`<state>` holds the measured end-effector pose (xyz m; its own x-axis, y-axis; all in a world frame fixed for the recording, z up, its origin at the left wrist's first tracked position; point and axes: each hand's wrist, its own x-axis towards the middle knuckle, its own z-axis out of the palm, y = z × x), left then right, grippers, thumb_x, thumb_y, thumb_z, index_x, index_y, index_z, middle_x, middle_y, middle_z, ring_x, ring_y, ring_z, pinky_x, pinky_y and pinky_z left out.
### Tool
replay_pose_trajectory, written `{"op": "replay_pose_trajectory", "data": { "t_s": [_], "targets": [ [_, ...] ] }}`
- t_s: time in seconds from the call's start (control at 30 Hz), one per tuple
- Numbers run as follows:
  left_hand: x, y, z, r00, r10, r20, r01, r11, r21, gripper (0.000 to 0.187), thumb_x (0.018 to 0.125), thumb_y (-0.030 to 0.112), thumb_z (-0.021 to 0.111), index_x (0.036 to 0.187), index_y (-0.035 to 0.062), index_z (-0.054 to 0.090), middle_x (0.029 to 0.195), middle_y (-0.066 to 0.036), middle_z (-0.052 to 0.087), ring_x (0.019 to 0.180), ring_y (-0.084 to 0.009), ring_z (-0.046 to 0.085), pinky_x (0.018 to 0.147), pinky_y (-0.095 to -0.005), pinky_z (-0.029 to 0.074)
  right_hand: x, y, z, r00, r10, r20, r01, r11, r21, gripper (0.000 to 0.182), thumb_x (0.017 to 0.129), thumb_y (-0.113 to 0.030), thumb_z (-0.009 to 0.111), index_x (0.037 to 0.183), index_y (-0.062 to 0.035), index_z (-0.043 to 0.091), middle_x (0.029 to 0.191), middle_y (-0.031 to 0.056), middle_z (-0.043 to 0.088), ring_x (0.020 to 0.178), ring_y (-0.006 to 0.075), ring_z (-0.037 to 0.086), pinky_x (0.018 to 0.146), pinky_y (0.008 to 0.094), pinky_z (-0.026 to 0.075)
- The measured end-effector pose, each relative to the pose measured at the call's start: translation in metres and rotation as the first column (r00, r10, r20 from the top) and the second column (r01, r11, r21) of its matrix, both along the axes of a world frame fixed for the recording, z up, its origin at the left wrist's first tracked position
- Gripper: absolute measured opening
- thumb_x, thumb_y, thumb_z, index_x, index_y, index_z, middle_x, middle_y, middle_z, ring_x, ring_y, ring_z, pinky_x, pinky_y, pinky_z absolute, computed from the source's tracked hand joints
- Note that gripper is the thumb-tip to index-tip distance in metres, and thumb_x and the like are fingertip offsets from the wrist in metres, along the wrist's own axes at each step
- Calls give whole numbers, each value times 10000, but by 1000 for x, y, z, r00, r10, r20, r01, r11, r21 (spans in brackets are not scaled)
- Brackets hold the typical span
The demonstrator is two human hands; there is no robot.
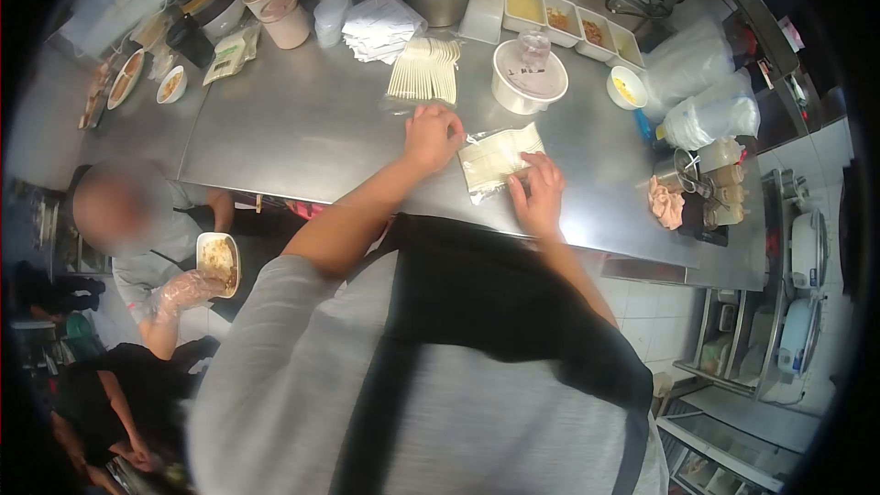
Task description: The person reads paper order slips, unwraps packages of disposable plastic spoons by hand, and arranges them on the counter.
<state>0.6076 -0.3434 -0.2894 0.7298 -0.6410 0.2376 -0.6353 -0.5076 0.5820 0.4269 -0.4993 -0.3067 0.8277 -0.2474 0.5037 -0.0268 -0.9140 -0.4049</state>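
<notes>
Here both hands work on one clear packet (498,160) of pale flat pieces, which lies flat on the steel counter (302,128) close to its near edge. The left hand (431,136) presses down on the packet's upper left corner, fingers curled over the loose plastic there, seemingly to pin it. The right hand (539,191) pinches the lower right end between thumb and fingers, so the packet is stretched between the two grips; that looks like a way to keep the slippery film from sliding. Just beyond the left hand sits a fanned row of white cutlery (423,71) in its own wrap, and to the right of that a round white tub (528,81) with a clear cup on it. To the left of the packet the counter is bare steel, giving room to slide that way; to the right a metal cup (679,170) and jars crowd the end. A second person below the near edge holds a food tray (218,262) in a gloved hand (183,291).
</notes>
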Motion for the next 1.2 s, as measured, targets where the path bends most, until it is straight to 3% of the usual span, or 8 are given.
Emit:
{"op": "replay_pose_trajectory", "data": {
  "t_s": [0.07,0.27,0.37,0.6,0.8,0.9,1.0,1.2],
  "targets": [
    [-3,5,8,998,-42,-55,48,994,95,94,739,174,660,818,125,649,996,-51,585,998,-267,483,841,-435,366,1,6,7,996,-85,-10,85,996,41,355,765,-182,632,1112,-122,581,1242,60,490,1199,280,408,1001,465,258],
    [-9,1,-3,987,40,156,-13,986,-168,66,733,162,664,774,122,631,945,-40,599,978,-260,499,838,-425,369,5,9,12,989,-88,-120,68,985,-159,494,748,-73,564,1219,-218,542,1326,35,427,1263,277,343,1020,527,216],
    [-6,-10,0,988,-92,127,97,995,-28,53,744,146,650,780,119,622,912,-32,601,965,-267,504,822,-419,374,5,12,18,979,-85,-187,49,981,-187,527,734,-58,561,1223,-252,544,1358,19,407,1288,279,320,1025,551,198],
    [-3,-1,-4,999,4,35,2,987,-163,49,749,130,637,783,125,603,881,-21,586,947,-255,501,814,-408,355,7,15,21,975,-50,-216,20,991,-136,567,708,21,525,1204,-251,563,1366,-3,419,1288,254,333,1018,563,201],
    [-2,2,-12,1000,-4,21,8,982,-190,59,760,122,619,811,140,597,841,7,596,943,-232,497,827,-404,322,9,13,28,973,-44,-227,4,985,-171,433,717,-55,581,1117,-217,612,1304,7,466,1255,231,371,1006,574,209],
    [0,1,-8,999,-41,6,42,989,-144,64,765,114,616,820,139,596,813,7,596,914,-228,507,832,-395,323,25,4,52,906,-14,-422,-54,988,-147,391,738,-92,591,1114,-194,613,1242,26,506,1198,237,426,1004,558,223],
    [3,2,-4,996,-83,16,85,987,-137,74,771,106,615,837,137,598,808,5,593,888,-226,515,831,-390,331,60,2,56,988,123,-90,-120,992,42,294,768,-133,596,1057,-168,634,1170,34,548,1137,246,470,1000,522,243],
    [5,3,-13,993,-68,98,88,972,-217,95,760,102,616,847,135,597,807,7,591,886,-221,522,834,-389,331,97,0,29,972,98,-212,-79,992,97,108,780,-171,616,873,-136,658,1082,22,597,1077,250,504,961,451,293]
  ]
}}
